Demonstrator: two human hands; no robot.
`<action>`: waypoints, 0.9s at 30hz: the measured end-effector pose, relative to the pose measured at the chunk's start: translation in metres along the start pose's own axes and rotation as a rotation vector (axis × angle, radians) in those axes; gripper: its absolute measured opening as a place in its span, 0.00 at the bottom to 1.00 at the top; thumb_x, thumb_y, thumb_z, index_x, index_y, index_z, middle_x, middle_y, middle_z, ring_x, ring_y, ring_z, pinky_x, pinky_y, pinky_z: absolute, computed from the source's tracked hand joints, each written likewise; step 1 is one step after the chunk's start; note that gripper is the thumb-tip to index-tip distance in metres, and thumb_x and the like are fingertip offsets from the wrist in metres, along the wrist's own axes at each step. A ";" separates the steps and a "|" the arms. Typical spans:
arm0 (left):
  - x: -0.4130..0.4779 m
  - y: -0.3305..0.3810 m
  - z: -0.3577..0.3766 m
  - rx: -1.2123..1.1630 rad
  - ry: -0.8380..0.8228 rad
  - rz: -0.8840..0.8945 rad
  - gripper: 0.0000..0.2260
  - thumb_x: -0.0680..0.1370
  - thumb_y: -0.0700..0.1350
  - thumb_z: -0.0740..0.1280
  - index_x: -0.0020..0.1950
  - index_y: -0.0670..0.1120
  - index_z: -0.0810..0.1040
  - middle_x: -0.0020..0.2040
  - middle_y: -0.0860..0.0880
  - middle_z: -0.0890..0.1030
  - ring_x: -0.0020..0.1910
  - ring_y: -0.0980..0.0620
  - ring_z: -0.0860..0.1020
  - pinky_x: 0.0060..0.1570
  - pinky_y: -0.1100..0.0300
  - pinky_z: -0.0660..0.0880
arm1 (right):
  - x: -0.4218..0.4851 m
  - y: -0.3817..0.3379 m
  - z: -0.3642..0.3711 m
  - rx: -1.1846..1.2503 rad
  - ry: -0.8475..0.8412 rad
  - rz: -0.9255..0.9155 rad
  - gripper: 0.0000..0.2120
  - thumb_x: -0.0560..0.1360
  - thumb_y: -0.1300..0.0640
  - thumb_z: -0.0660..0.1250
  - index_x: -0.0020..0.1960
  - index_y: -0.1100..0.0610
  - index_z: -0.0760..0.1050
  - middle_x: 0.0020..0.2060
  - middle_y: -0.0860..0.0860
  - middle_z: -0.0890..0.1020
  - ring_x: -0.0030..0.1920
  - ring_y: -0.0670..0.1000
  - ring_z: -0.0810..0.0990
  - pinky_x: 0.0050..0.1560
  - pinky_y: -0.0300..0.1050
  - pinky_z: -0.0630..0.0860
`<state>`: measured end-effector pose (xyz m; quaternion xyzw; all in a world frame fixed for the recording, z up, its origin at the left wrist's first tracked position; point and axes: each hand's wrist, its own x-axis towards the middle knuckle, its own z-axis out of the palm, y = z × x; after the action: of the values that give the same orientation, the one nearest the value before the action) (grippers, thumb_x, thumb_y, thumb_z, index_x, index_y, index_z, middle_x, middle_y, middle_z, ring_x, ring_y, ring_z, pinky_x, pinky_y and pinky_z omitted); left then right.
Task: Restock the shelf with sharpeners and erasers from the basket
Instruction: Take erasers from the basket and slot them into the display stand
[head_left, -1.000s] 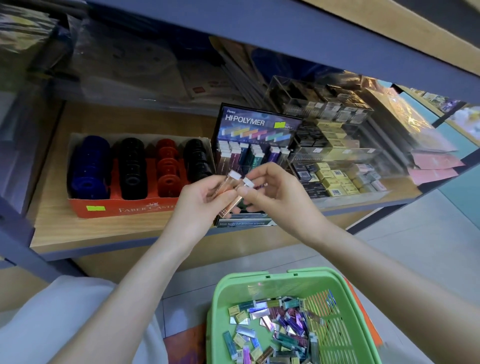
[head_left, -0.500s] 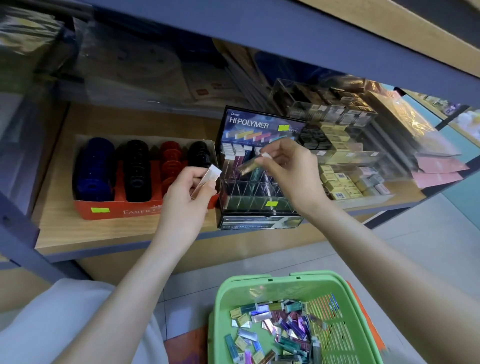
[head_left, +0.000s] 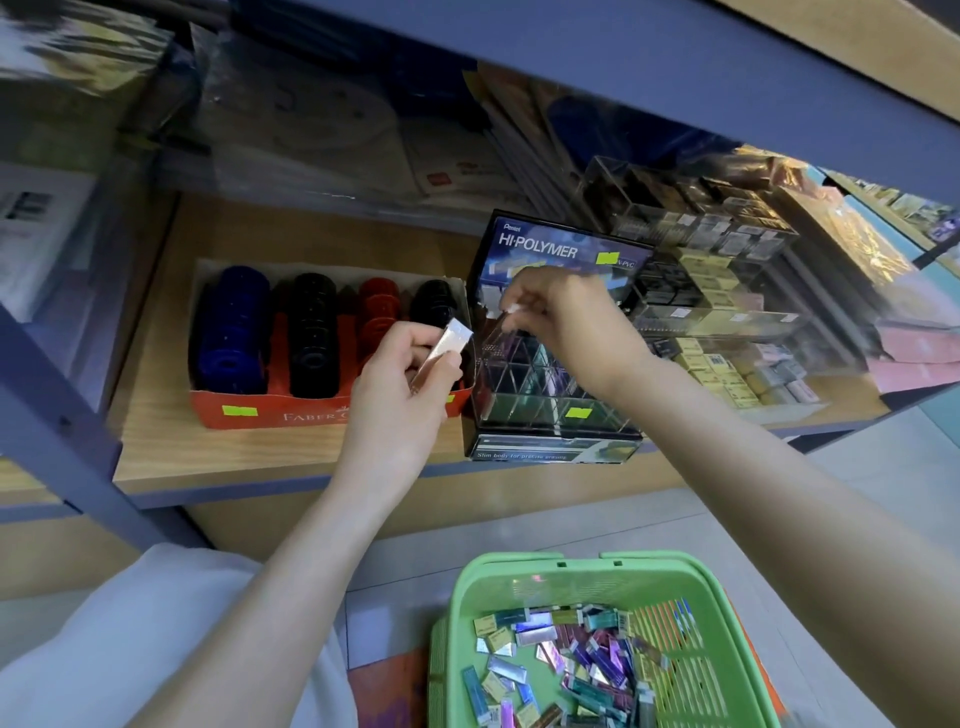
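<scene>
Slim eraser (head_left: 503, 321) is pinched in right hand (head_left: 566, 322), tip angled into the display rack (head_left: 550, 395) slots just under the fingers. Second eraser (head_left: 447, 348) is gripped in left hand (head_left: 405, 384), just left of the rack. Basket (head_left: 519, 564) sits well below both hands. Risk: if released tilted, the eraser could be snagged on a divider or dropped into the wrong slot.

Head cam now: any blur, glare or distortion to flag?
Head view: wide-angle distortion bows the shelf; motion blur softens the right hand and the eraser it pinches over the Hi-Polymer display; glare streaks the clear acrylic boxes; green basket reads sharp.
</scene>
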<state>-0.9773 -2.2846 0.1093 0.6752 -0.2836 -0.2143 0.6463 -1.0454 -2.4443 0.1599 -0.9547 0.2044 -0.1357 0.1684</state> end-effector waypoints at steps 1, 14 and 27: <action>0.000 0.000 0.000 -0.004 0.005 -0.002 0.07 0.80 0.41 0.62 0.47 0.55 0.71 0.46 0.49 0.79 0.33 0.55 0.72 0.32 0.70 0.71 | 0.001 -0.002 0.002 -0.045 -0.012 -0.025 0.03 0.74 0.65 0.68 0.47 0.59 0.77 0.38 0.47 0.77 0.37 0.40 0.75 0.43 0.35 0.71; -0.004 0.002 -0.003 0.065 0.002 0.079 0.06 0.76 0.42 0.68 0.48 0.54 0.77 0.44 0.53 0.79 0.42 0.62 0.76 0.39 0.71 0.71 | -0.017 -0.007 0.018 -0.051 0.193 -0.047 0.08 0.78 0.62 0.62 0.54 0.60 0.78 0.45 0.51 0.76 0.40 0.52 0.78 0.44 0.50 0.77; -0.031 -0.010 0.000 0.362 -0.182 0.407 0.03 0.77 0.41 0.68 0.49 0.48 0.77 0.45 0.56 0.73 0.45 0.59 0.74 0.44 0.66 0.70 | -0.096 -0.022 0.007 0.683 0.033 0.259 0.04 0.76 0.61 0.67 0.43 0.54 0.76 0.36 0.49 0.80 0.37 0.46 0.79 0.46 0.45 0.80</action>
<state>-0.9989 -2.2641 0.0968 0.6867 -0.5038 -0.0861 0.5169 -1.1199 -2.3813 0.1434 -0.8072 0.2693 -0.1888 0.4902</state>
